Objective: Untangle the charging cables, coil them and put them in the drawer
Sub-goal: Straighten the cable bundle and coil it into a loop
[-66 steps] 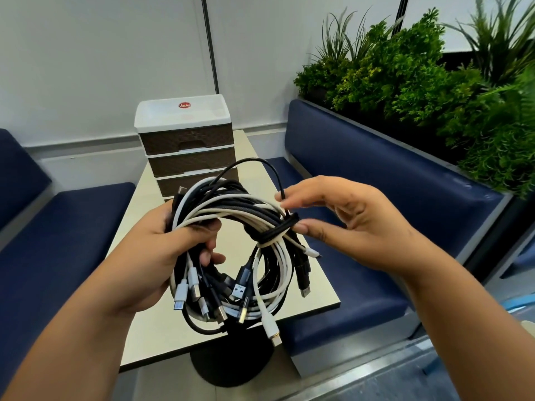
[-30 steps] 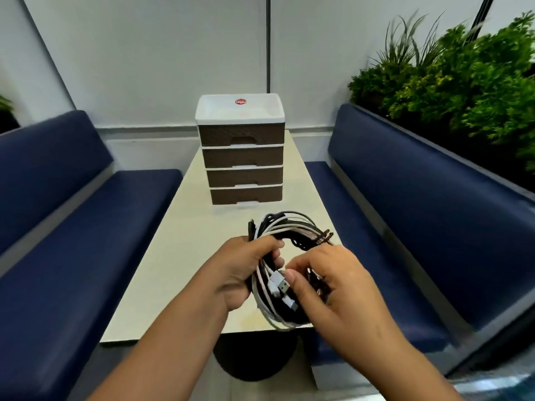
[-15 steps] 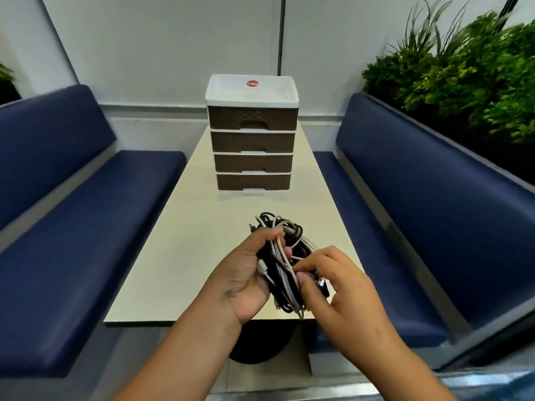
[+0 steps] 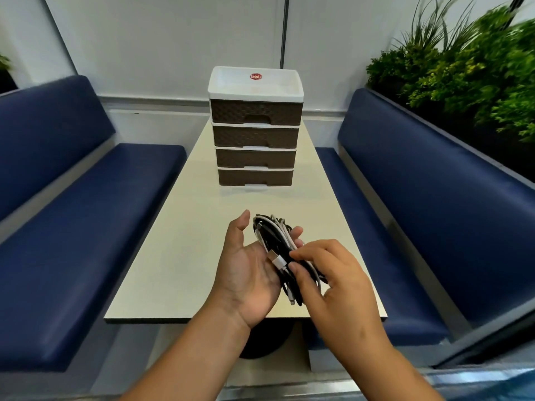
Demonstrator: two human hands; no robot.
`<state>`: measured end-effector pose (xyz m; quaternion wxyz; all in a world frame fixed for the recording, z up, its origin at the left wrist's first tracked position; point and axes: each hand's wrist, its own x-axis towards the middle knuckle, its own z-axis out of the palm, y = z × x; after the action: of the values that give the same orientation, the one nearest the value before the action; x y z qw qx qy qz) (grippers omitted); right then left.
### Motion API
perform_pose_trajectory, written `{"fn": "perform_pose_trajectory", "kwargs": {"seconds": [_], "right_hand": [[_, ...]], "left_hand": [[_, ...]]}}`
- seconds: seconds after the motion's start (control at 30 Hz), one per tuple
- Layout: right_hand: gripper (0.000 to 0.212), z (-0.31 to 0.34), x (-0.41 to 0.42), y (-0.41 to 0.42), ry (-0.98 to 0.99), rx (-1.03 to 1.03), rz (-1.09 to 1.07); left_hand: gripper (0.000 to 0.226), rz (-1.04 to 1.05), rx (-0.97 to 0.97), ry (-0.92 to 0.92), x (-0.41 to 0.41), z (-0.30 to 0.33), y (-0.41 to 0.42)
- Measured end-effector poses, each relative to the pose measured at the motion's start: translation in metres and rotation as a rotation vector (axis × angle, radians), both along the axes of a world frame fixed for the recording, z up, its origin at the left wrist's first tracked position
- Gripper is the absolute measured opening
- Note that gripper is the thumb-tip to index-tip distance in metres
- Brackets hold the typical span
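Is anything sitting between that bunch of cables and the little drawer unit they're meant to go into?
Nothing visible on the table lies between the cable bundle and the drawer unit. All four drawers look closed, so one must be opened first. The left hand cradles the bundle and the right hand pinches it.

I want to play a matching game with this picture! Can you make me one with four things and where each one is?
Things:
1. cable bundle
2. drawer unit
3. plants
4. blue bench

Places:
a. behind the right-hand seat back
b. in the left hand, right hand fingers pinching it
c. on the table's far end
d. along the table's left side

Pairs: 1-b, 2-c, 3-a, 4-d
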<state>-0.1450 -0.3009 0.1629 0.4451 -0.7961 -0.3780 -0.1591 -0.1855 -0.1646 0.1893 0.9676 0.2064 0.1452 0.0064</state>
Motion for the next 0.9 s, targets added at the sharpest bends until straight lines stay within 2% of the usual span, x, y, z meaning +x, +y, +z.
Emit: {"fn": "perform_pose_trajectory", "kwargs": {"seconds": [0.2,0.33,0.5,0.57,0.67,0.77,0.83,0.9], "right_hand": [[0.015,-0.003,-0.003,0.001,-0.072,0.019,-0.070],[0.015,-0.001,-0.002,0.008,-0.033,0.101,-0.126],[0.017,0.005,-0.001,0.008,0.028,0.095,-0.141],[0.022,0.011,0.000,0.003,0.085,0.062,-0.082],[0.021,0.027,0.006,-0.017,0.131,0.132,0.011],[0.014,0.036,0.022,-0.044,0.128,0.146,-0.099],[0.010,0.027,0.035,-0.057,0.273,0.154,-0.196],[0.012,0.010,0.043,-0.062,0.590,0.203,-0.249]], "left_hand": [[0.056,0.045,0.064,0.007,0.002,0.001,-0.011],[0.050,0.043,0.112,-0.026,0.002,-0.001,-0.020],[0.023,0.031,0.122,-0.025,0.006,-0.005,-0.030],[0.023,0.039,0.146,-0.009,0.009,-0.006,-0.028],[0.026,0.060,0.199,0.011,0.014,-0.004,-0.016],[0.019,0.066,0.188,0.016,0.017,0.001,-0.002],[0.025,0.028,0.185,0.002,0.017,0.004,0.006],[0.043,-0.005,0.152,-0.045,0.016,0.006,0.014]]}}
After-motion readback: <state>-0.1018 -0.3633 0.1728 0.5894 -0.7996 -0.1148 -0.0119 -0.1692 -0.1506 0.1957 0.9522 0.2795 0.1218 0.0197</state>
